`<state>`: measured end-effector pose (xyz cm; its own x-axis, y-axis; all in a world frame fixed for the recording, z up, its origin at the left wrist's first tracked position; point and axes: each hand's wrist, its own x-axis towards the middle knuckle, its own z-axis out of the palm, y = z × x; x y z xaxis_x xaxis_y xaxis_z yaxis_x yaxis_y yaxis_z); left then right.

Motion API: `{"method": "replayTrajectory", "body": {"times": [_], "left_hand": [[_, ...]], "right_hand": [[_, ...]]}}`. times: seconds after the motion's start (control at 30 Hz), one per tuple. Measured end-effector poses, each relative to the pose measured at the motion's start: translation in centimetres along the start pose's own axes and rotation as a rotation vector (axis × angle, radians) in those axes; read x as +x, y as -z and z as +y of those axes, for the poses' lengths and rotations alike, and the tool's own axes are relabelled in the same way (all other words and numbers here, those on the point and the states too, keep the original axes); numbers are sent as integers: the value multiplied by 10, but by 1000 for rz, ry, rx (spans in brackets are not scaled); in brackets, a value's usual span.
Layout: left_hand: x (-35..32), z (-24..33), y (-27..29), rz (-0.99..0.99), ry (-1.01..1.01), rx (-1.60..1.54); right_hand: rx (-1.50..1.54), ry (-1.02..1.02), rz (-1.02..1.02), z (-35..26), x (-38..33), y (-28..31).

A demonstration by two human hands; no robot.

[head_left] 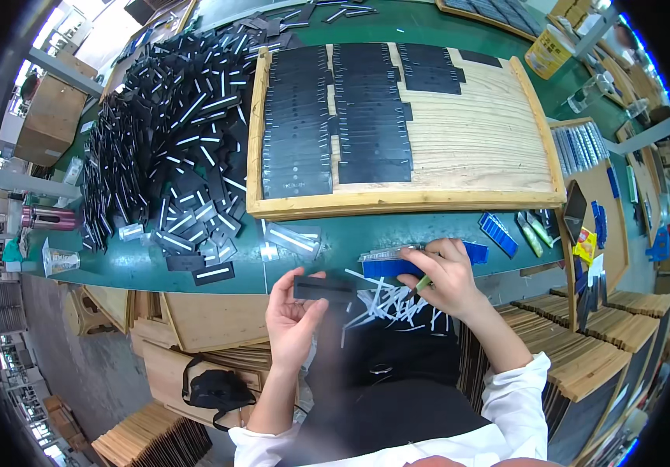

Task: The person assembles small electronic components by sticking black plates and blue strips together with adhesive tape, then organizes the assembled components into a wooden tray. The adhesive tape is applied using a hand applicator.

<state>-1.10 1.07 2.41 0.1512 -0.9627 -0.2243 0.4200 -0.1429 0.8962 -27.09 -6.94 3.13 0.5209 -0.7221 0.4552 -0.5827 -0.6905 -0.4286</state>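
Note:
My left hand (292,323) pinches a flat black rectangular piece (321,289) between thumb and fingers, just off the table's front edge. My right hand (448,276) is closed around a slim green tool (423,283), most of it hidden in the palm. Its fingertips rest at a long blue strip block (385,268) with a clear ribbed top, lying along the table edge. Thin white strips (397,307) lie scattered over the dark cloth on my lap, below that block. Farther back, a wooden tray (397,201) holds black pieces (296,124) laid in overlapping columns.
A large heap of black pieces with white stripes (167,124) covers the table's left side. Clear plastic packets (292,239) lie before the tray. At right are another blue strip block (498,235), green-handled tools (533,233) and a yellow bucket (549,52). A pink flask (48,219) stands far left.

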Motion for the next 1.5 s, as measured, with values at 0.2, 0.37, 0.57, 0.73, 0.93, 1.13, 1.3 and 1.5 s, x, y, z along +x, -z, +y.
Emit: {"method": "replayTrajectory", "body": {"times": [0.2, 0.37, 0.57, 0.73, 0.93, 1.13, 1.3, 1.5], "left_hand": [[2, -3, -5, 2, 23, -5], [1, -4, 0, -13, 26, 3], [0, -3, -2, -15, 23, 52], [-4, 8, -25, -21, 51, 97], [-5, 13, -33, -191, -36, 45], [-6, 14, -32, -196, -45, 100], [-5, 14, -31, -189, -57, 120], [-6, 9, -32, -139, -40, 93]], "right_hand": [[-21, 30, 23, 3, -4, -3], [-60, 88, 77, 0, -5, -5], [-419, 448, 111, 1, -12, 6], [-346, 515, 277, -12, -8, 7], [170, 231, 279, -39, 16, 3], [221, 153, 209, -40, 21, 2], [211, 158, 206, -41, 23, 0], [178, 169, 201, -41, 23, 0]]}}
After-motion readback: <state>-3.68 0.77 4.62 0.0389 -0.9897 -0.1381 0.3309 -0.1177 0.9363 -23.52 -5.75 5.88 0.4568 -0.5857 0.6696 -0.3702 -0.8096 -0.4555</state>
